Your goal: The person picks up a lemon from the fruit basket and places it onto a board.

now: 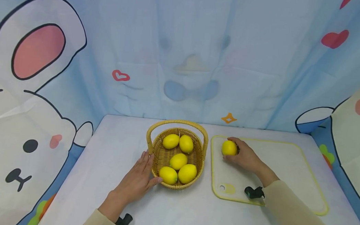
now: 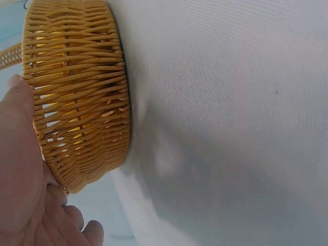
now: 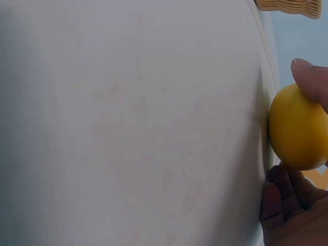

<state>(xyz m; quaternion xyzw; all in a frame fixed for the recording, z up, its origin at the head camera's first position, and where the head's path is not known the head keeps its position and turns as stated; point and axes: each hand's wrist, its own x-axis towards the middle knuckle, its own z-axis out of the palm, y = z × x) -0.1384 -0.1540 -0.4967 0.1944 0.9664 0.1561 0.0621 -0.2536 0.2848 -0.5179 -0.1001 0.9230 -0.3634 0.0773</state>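
Observation:
A yellow lemon (image 1: 229, 148) is held between the thumb and fingers of my right hand (image 1: 246, 158), at the left end of a white cutting board (image 1: 266, 166). In the right wrist view the lemon (image 3: 300, 128) appears down at the board's surface. My left hand (image 1: 137, 178) rests against the left side of a round wicker basket (image 1: 162, 156), its fingers extended along the outside and its thumb by the front rim. The left wrist view shows the thumb touching the woven wall (image 2: 82, 97). Inside the basket lie several lemons (image 1: 178, 161), two at the back and the others toward the front.
The basket's tall handle (image 1: 179, 122) arches over its back. The board has a yellow rim and a hanging hole (image 1: 222, 187) at its near left corner. Both stand on a white-covered table (image 1: 116, 136). A blue printed curtain (image 1: 189, 58) hangs behind.

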